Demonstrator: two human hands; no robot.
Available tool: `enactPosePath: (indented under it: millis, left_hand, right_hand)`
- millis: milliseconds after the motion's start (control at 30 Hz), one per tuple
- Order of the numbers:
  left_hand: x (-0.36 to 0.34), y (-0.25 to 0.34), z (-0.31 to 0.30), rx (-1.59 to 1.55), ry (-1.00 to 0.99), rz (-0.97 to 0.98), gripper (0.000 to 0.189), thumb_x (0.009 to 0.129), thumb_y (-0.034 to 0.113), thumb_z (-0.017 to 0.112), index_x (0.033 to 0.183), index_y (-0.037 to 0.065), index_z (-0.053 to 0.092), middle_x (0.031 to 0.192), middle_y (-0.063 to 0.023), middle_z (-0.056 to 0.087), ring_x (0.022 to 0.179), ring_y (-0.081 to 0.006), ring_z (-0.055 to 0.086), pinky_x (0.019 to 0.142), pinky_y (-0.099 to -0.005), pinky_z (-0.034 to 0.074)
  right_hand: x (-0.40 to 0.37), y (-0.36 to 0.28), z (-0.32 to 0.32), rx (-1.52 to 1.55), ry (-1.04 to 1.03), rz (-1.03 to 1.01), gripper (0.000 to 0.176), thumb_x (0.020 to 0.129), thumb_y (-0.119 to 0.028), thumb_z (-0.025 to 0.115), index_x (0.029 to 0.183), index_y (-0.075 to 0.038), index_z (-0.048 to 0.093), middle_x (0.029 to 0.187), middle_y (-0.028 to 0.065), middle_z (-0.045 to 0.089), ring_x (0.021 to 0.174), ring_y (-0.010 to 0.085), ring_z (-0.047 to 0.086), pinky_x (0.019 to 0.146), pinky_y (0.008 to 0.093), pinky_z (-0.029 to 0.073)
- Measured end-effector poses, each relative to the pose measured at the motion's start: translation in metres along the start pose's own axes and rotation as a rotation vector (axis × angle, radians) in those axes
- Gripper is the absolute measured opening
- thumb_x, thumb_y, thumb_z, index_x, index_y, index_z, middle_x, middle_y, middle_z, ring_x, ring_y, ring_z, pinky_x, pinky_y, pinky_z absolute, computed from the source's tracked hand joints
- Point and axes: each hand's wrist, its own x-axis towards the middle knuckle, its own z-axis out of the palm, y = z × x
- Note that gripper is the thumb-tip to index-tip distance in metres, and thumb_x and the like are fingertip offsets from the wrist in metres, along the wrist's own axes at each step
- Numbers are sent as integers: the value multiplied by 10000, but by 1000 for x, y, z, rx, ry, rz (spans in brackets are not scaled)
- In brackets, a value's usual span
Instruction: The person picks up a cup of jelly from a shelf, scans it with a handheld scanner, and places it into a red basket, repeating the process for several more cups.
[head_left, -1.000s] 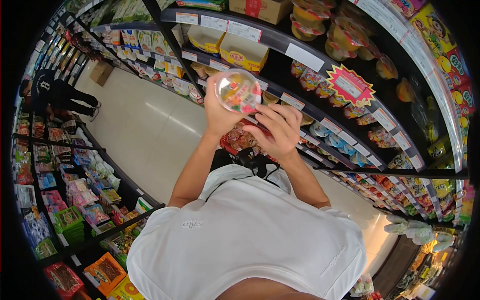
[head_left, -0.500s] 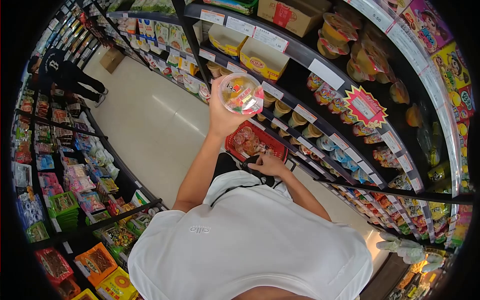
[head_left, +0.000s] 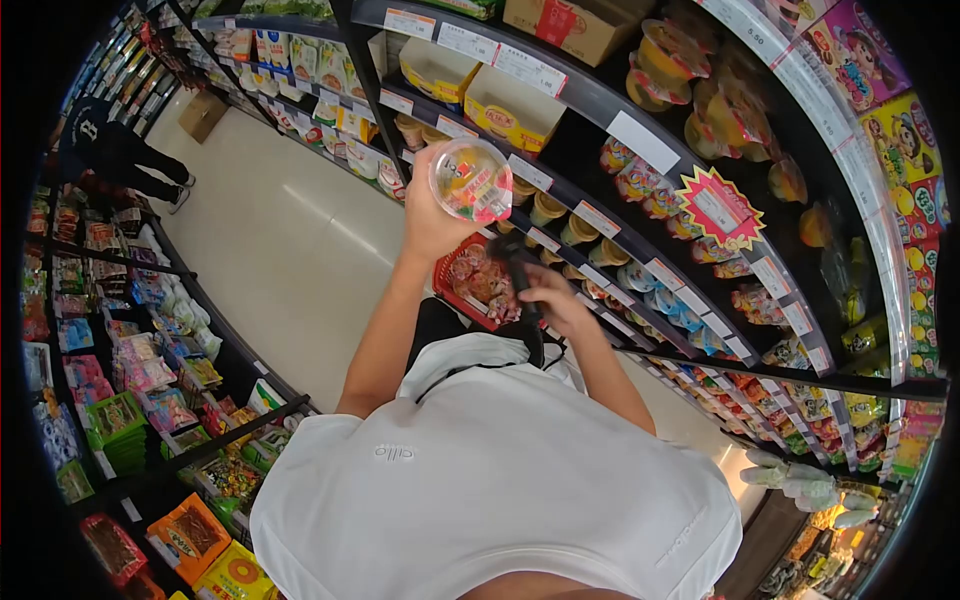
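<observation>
wrapping left hand point(head_left: 430, 218) around clear cup point(head_left: 469, 180), in front of shelf point(head_left: 588, 100); gripping black tool point(head_left: 517, 275) in right hand point(head_left: 562, 300). probably feeling light, slick, easily denting; best supporting by sides.

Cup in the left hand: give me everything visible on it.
The cup is round and plastic-looking, with a clear top printed partly in red and white; yellowish contents show through. A reddish tab juts from the rim. It looks sealed. Only the left hand touches it, gripping its side, top toward the camera, in front of the shelves.
</observation>
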Motion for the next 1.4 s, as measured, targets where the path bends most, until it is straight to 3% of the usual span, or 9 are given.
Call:
enactPosePath:
  millis: [33, 133, 233, 333, 567, 767, 1367, 1400]
  left_hand:
    - [0, -2, 0, -7, -4, -3, 860, 561, 144, 951, 1255, 25, 457, 1172, -115, 625, 1072, -191, 622, 935, -332, 499]
    - [0, -7, 2, 41, -25, 13, 861, 564, 160, 951, 1258, 24, 460, 1174, -127, 633, 1086, -217, 634, 934, -340, 503]
    - [2, -6, 5, 110, -85, 28, 847, 566, 156, 941, 1261, 30, 473, 1175, -130, 636, 1092, -242, 639, 936, -348, 502]
    - [2, -9, 5, 164, -158, 50, 814, 565, 136, 921, 1256, 43, 499, 1173, -129, 637, 1101, -271, 633, 945, -362, 493]
    - [7, -6, 7, 124, -279, 118, 692, 598, 128, 877, 1211, 60, 563, 1207, -117, 630, 1124, -308, 595, 991, -397, 445]
    - [7, -6, 3, 222, -275, 158, 695, 595, 127, 868, 1216, 65, 561, 1217, -122, 624, 1129, -341, 579, 990, -414, 441]
    - [-4, -18, -6, 337, -260, 167, 722, 579, 131, 872, 1225, 71, 556, 1204, -120, 624, 1111, -352, 586, 973, -419, 455]
    - [-5, -17, -9, 341, -260, 155, 745, 565, 161, 887, 1225, 72, 555, 1187, -122, 626, 1105, -347, 592, 961, -415, 467]
  right_hand:
    - [-7, -12, -2, 137, -84, -48, 689, 718, -29, 653, 1361, 30, 412, 943, 130, 602, 817, 219, 635, 760, 390, 525]
    - [-29, -47, 20, 158, -90, -225, 558, 681, 9, 595, 1223, 15, 465, 855, 114, 567, 701, 200, 586, 710, 360, 513]
    - [-43, -59, 36, 133, 52, -227, 303, 803, 1, 647, 1087, 3, 541, 708, 51, 539, 558, 138, 526, 585, 309, 473]
    - [-47, -54, 50, -21, 78, -310, 207, 833, -40, 712, 984, -2, 576, 670, 25, 554, 480, 108, 491, 521, 282, 447]
    - [-44, -55, 61, -285, 108, -327, 202, 847, -113, 757, 962, -11, 626, 696, 16, 608, 486, 70, 497, 463, 239, 390]
    - [-41, -56, 64, -334, 72, -327, 214, 858, -132, 753, 990, -8, 639, 697, 3, 611, 499, 58, 481, 454, 234, 371]
    - [-31, -40, 50, -507, 154, -287, 238, 828, -186, 772, 944, -11, 659, 613, -9, 590, 478, 39, 486, 438, 228, 373]
    - [-29, -40, 48, -561, 191, -246, 267, 827, -205, 766, 960, -1, 657, 649, 35, 619, 510, 94, 541, 477, 256, 414]
